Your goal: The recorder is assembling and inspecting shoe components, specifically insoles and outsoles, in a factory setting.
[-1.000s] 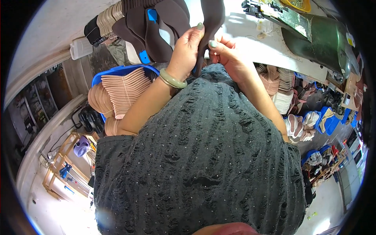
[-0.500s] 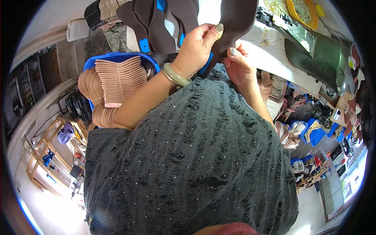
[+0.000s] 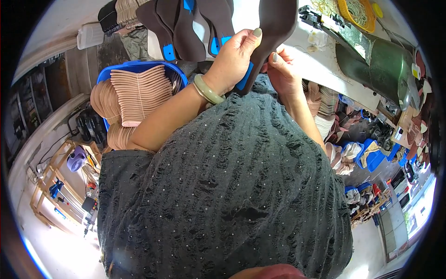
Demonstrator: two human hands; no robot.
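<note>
A dark brown insole-shaped piece [image 3: 278,23] is held up in front of my body, its narrow end pointing down toward my top. My left hand [image 3: 232,60] grips it along the left edge, thumb on the upper face. A blue patch [image 3: 245,76] shows on the piece below those fingers. My right hand [image 3: 284,76] is closed at the opposite edge, thumb and fingers pinched together; the exact contact is partly hidden. Several similar brown pieces [image 3: 189,42] with blue patches lie overlapping on the white table beyond my left hand.
On the left stands a blue bin [image 3: 104,74] packed with bundled beige insoles [image 3: 141,95]. The white tabletop [image 3: 316,65] extends right, toward a green curved sheet [image 3: 385,69] and a yellow basket [image 3: 348,14] of rubber bands. Below its edge are stacked soles [image 3: 327,104].
The held brown piece has shifted slightly left along with the whole view. More of a blue patch shows beside my left hand. Both hands keep nearly the same grip.
</note>
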